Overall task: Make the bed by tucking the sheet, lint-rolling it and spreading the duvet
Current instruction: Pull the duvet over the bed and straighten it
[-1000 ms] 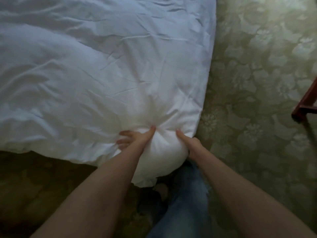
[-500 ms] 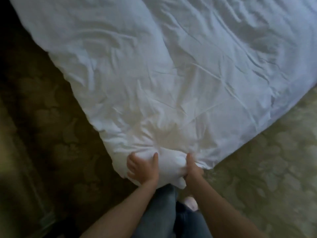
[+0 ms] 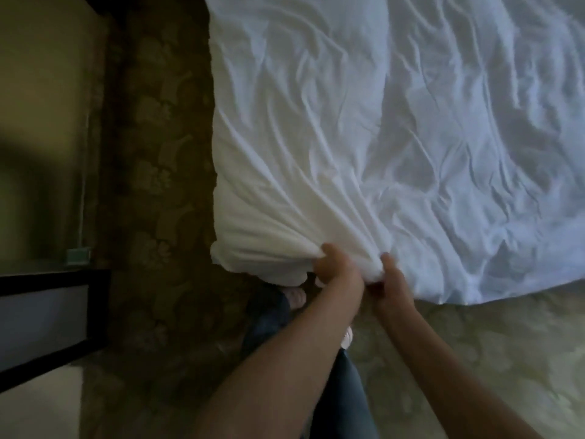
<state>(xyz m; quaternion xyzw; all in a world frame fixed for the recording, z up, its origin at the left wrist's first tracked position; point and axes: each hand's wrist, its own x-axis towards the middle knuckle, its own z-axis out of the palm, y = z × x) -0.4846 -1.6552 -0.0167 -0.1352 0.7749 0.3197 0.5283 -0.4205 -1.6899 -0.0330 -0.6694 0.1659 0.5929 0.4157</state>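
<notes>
A white, wrinkled duvet (image 3: pixel 395 128) covers the bed and fills the upper right of the head view. Its near corner is bunched into tight folds. My left hand (image 3: pixel 337 269) grips that bunched corner, thumb on top. My right hand (image 3: pixel 391 280) grips the same bunch just to the right, almost touching the left hand. Creases fan out from the two hands across the cloth. The sheet beneath is hidden by the duvet, and no lint roller shows.
Patterned green carpet (image 3: pixel 158 185) lies left of the bed and below its foot edge. A dark-framed piece of furniture (image 3: pixel 47 318) stands at the left edge by a pale wall (image 3: pixel 41 90). My jeans-clad legs (image 3: pixel 335 391) and bare feet are beneath my arms.
The view swung from the bed's right side round the corner to its left. Both hands kept hold of the duvet corner and closed together, bunching it tighter.
</notes>
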